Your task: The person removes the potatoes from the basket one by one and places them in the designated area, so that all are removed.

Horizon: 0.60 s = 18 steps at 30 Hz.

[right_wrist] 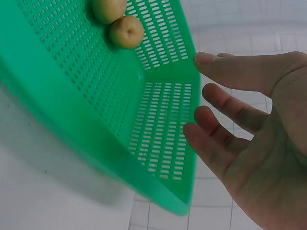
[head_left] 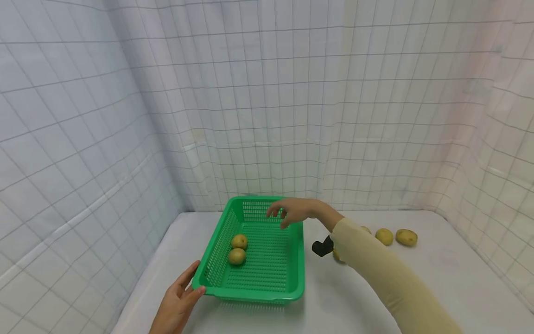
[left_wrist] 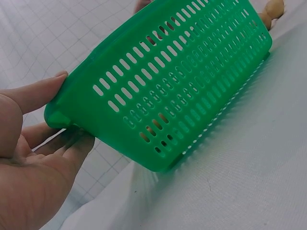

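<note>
A green slotted plastic basket [head_left: 298, 260] stands on the white surface, with two potatoes [head_left: 237, 256] lying together on the left of its floor. My left hand [head_left: 177, 299] grips the rim at the near left corner. In the left wrist view, its thumb [left_wrist: 45, 91] lies on the rim and the other fingers are beneath. Over the basket's far right part hovers my right hand [head_left: 294, 210], its fingers loosely bent and holding nothing. The right wrist view shows those fingertips [right_wrist: 204, 58] close to the rim; whether they touch it I cannot tell.
Right of the basket lie several more potatoes [head_left: 406, 237], some partly hidden by my right sleeve [head_left: 375, 264]. A small black object [head_left: 321, 248] of unclear kind shows beside the sleeve. White grid-lined curtains [head_left: 267, 116] enclose the back and sides.
</note>
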Tool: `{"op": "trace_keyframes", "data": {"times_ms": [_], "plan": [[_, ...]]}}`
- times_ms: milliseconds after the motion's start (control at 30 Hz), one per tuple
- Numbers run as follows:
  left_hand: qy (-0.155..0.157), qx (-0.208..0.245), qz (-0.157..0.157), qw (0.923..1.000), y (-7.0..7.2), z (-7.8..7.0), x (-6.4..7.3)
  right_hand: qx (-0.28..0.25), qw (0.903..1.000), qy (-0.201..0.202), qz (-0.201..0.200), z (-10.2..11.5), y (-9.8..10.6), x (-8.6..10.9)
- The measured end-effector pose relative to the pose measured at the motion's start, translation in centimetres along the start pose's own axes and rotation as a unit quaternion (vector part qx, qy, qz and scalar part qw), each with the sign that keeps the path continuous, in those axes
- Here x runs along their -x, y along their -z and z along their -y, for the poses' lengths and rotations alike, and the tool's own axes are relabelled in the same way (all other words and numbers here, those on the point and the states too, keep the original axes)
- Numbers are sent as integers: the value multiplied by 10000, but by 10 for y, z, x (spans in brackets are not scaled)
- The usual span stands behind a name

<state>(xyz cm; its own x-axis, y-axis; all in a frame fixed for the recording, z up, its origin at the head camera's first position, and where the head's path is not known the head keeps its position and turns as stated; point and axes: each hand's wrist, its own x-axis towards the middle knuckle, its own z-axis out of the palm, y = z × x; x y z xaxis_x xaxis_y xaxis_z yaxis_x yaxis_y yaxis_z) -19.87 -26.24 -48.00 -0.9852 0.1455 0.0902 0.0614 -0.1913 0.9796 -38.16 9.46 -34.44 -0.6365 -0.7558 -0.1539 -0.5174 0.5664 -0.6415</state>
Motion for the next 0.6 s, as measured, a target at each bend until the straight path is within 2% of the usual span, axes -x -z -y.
{"op": "trace_keyframes", "data": {"times_ms": [467, 600], "plan": [[25, -18, -27, 10000, -1, -2, 1, 33, 9997, 214, 62, -2, -26, -41], [14, -15, 46, 10000, 0, -2, -1, -103, 9995, 272, 116, -2, -31, -50]]}}
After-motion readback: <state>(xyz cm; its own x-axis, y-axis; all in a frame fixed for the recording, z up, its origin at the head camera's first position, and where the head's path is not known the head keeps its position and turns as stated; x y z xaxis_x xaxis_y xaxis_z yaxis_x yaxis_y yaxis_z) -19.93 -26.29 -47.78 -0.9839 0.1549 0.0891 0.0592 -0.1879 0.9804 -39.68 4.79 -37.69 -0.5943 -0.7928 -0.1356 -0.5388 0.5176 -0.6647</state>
